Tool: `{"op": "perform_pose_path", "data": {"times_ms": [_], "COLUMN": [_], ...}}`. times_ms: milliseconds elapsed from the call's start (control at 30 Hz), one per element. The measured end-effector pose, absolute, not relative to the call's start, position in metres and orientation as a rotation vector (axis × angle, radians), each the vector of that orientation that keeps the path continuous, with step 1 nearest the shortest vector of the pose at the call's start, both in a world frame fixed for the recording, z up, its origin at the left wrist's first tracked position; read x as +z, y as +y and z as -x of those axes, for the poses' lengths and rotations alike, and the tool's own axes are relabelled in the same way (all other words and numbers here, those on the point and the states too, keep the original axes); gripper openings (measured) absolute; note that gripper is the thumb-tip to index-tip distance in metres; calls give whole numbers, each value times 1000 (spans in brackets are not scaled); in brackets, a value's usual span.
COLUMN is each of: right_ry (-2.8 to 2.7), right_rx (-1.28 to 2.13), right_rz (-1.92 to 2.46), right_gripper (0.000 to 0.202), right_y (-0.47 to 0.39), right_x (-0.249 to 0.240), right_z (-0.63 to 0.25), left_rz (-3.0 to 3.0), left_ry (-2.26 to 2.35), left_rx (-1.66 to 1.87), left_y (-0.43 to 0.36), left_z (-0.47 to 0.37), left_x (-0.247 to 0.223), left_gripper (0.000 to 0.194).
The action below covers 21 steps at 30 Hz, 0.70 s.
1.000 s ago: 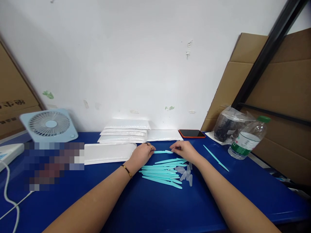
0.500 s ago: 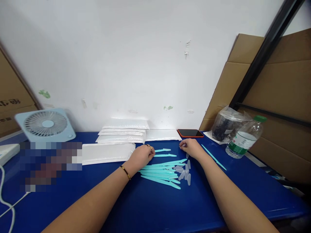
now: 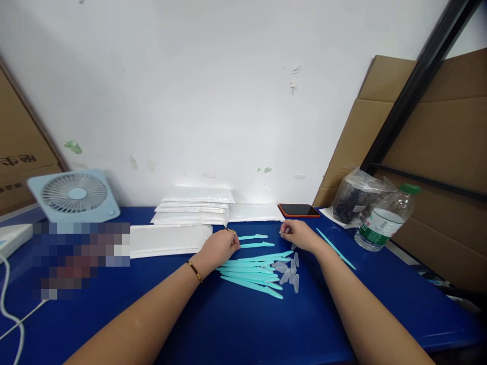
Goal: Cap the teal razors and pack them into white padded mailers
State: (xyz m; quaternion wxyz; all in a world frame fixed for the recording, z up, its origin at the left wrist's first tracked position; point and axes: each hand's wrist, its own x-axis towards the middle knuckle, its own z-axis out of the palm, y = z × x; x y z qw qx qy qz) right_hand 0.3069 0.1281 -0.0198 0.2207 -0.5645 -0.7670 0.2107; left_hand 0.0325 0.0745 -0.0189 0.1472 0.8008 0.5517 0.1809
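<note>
turquoise razors (image 3: pixel 257 245) jut past edge of left hand (image 3: pixel 220 248)

The blue tabletop (image 3: pixel 243 324) carried turquoise sticks (image 3: pixel 251 279) and translucent caps (image 3: pixel 292 271) around its middle. White packets (image 3: pixel 194 205) lay stacked along the back edge, a phone (image 3: pixel 299 210) to their right. A pale blue fan (image 3: pixel 78 195) stood toward the back left corner, a bottle (image 3: pixel 384 220) toward the right.
</note>
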Motion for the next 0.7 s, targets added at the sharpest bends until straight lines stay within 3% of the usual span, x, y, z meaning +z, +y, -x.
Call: {"op": "perform_pose_path", "data": {"times_ms": [133, 267, 700], "right_ry": [-1616, -1291, -1397], "right_rx": [1032, 1191, 1142], "right_rz": [1199, 1002, 1114], "right_gripper": [22, 33, 14], "right_y": [122, 115, 110], "right_x": [-15, -10, -5], "right_z": [-302, -293, -292], "left_rz": [-2202, -2043, -2051], "left_ry": [1545, 1467, 1484], "left_rx": [676, 743, 786], "left_y": [74, 75, 81], "left_z": [-30, -27, -20], "left_x": [-18, -16, -20], "left_gripper": [14, 23, 20]}}
